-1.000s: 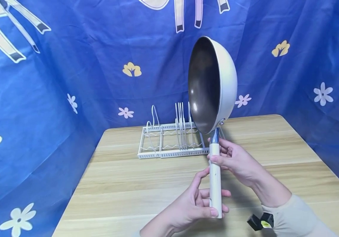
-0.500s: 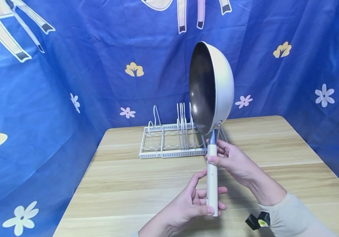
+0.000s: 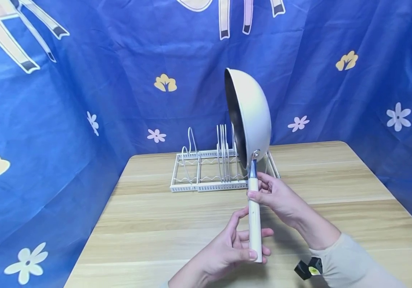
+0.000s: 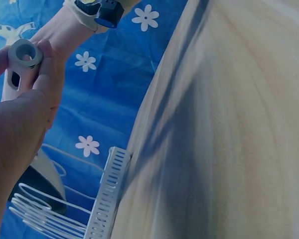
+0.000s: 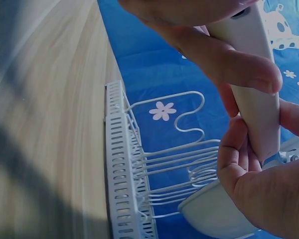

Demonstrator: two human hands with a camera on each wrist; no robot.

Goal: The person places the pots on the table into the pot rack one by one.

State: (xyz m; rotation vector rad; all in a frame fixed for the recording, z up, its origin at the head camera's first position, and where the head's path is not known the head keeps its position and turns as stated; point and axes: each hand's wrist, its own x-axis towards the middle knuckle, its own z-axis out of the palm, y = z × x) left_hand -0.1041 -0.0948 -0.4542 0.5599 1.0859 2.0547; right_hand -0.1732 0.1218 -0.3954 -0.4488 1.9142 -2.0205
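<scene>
A deep frying pan [image 3: 254, 114], white outside and dark inside, is held upright by its pale handle [image 3: 254, 224], bowl up, dark inside toward the left. My left hand [image 3: 229, 250] grips the handle's lower end, thumb across its near side. Higher up, just under the metal neck, my right hand [image 3: 278, 200] pinches the same handle. Behind the pan stands a white wire rack [image 3: 206, 186], partly hidden by the pan. In the right wrist view the pan's bowl [image 5: 219, 211] appears beside the rack's wire dividers [image 5: 182, 154]; whether they touch I cannot tell.
The rack sits toward the back of a light wooden table [image 3: 148, 232]. Its upright dividers stand at the left end and near the middle. A blue patterned cloth [image 3: 126, 80] hangs close behind the table and along both sides. Shadows fall on the wood.
The pan has come lower and shifted left, turning so that more of its white outside shows and less of its dark inside. Both hands have kept their hold and moved slightly left.
</scene>
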